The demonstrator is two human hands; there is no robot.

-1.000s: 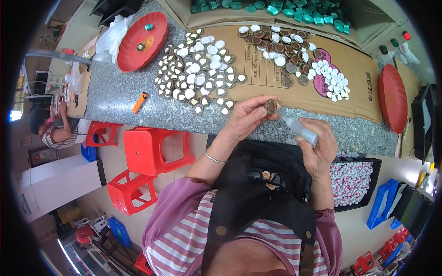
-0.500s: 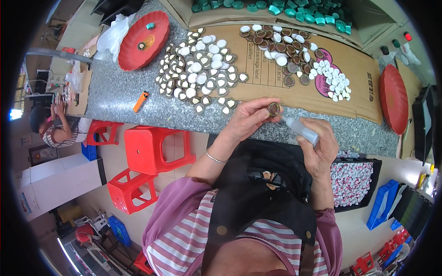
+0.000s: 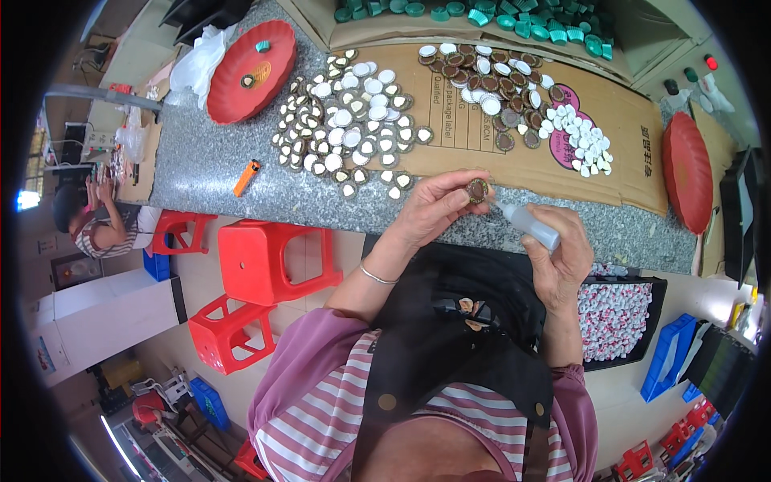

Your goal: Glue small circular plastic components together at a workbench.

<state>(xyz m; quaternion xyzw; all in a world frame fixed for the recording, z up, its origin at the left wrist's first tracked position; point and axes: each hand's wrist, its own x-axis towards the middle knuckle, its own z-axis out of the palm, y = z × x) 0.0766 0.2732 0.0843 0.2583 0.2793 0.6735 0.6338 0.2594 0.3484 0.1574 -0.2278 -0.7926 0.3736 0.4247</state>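
Between the thumb and fingers of my left hand point(image 3: 438, 207) is a small round brown disc with a fluted rim point(image 3: 477, 190). My right hand point(image 3: 564, 255) is closed around a translucent squeeze bottle point(image 3: 532, 226) with a narrow nozzle, tilted so that its tip points at the disc. Whether the tip touches the disc is too small to tell. Beyond my hands, brown and white discs point(image 3: 506, 80) lie heaped on flattened cardboard point(image 3: 418, 88). Small white pieces point(image 3: 590, 143) sit to their right. At the left spread many discs topped with pale pieces point(image 3: 345, 120).
Red scalloped trays stand at left point(image 3: 269, 68) and right point(image 3: 688, 173). An orange lighter point(image 3: 246, 178) lies on the granite counter point(image 3: 209, 161). Green fluted cups point(image 3: 514, 24) fill a shelf behind. Red stools point(image 3: 273, 261) stand below. Another person point(image 3: 100, 217) sits far left.
My right hand and the bottle have shifted very slightly to the right. My left hand keeps the disc in nearly the same place. The far person's hands have moved a little.
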